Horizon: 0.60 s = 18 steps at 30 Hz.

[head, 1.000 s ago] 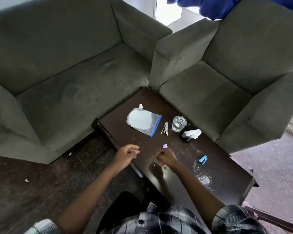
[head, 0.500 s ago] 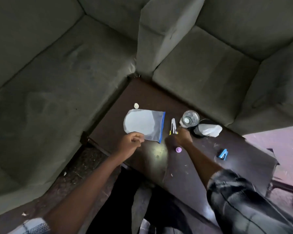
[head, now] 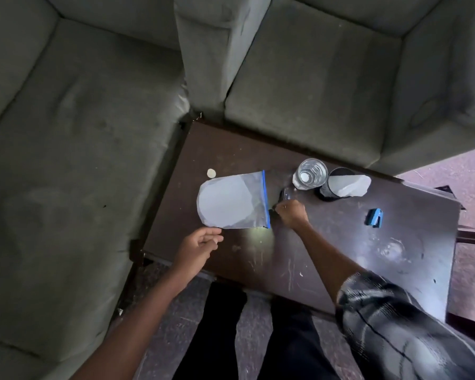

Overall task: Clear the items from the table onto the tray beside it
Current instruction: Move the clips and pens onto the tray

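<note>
A clear zip bag (head: pixel 232 200) with a blue seal and a white round sheet inside lies on the dark wooden table (head: pixel 340 242). My left hand (head: pixel 199 246) hovers just below the bag's near edge, fingers loosely curled, holding nothing. My right hand (head: pixel 291 215) rests knuckles-up beside the bag's blue seal, fingers curled down onto the table. A small dark-and-white clip item (head: pixel 284 193) pokes out just beyond its knuckles; whether it is gripped is hidden. Further right stand a glass (head: pixel 310 174), a black cup with white paper (head: pixel 346 185) and a blue stapler (head: pixel 374 218).
A small white round cap (head: pixel 211 173) lies past the bag's far corner. Grey sofas (head: pixel 80 160) close in the table on the left and behind. My legs (head: pixel 258 338) stand against the table's near edge. No tray is in view.
The view has moved closer over the table. My right hand slid to the bag's blue seal beside the clips. The small purple piece is now out of sight. My left hand opened slightly.
</note>
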Each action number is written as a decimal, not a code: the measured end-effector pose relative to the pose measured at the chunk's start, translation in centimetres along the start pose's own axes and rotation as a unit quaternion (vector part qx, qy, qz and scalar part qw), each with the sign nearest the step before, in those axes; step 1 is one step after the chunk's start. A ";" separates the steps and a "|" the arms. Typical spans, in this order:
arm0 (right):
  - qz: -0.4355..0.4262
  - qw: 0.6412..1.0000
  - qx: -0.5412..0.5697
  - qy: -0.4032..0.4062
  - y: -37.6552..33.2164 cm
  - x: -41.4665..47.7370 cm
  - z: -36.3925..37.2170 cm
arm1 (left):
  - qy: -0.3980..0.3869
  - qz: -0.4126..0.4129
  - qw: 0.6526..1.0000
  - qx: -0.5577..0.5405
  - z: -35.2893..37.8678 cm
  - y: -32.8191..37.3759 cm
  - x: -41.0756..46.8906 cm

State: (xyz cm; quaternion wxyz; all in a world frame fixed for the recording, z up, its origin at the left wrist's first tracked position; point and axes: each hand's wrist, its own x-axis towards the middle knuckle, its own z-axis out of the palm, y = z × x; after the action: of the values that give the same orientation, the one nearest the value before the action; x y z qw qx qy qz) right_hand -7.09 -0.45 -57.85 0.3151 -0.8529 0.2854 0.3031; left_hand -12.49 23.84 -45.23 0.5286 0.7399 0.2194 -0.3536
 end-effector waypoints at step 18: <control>-0.136 0.925 0.338 -0.109 7.9 -15.0 -12.6 | -0.111 -0.100 0.983 -0.105 18.6 8.8 -0.3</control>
State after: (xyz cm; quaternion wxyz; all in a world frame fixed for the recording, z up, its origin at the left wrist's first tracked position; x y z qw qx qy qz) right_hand -17.99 -9.98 -42.44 0.6518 -0.6883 0.2161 0.2339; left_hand -11.95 3.40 -42.97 0.5866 0.6107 0.2683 -0.4593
